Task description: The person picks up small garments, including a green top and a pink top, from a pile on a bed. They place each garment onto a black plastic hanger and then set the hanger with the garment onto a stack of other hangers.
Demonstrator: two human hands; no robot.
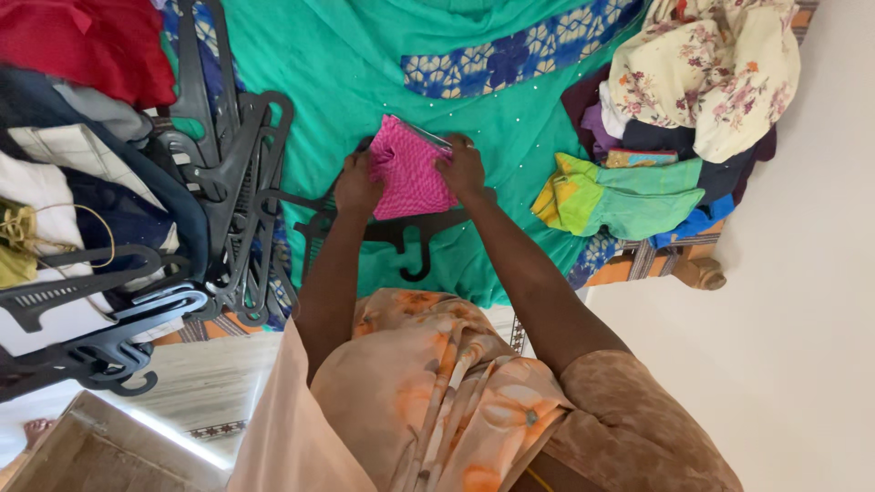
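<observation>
Pink cloth (410, 170) between left hand (355, 185), right hand (461, 166); seemingly pinched

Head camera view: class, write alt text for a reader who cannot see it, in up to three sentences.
Both hands, left hand and right hand, hold a folded pink cloth over a black hanger on a green bedspread. A pile of black hangers lies to the left, colourful clothes to the right.

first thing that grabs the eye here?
The bright pink cloth at centre, gripped at its sides by the left hand and right hand over a black hanger on the green sheet. Next, the heap of black hangers on the left.
</observation>
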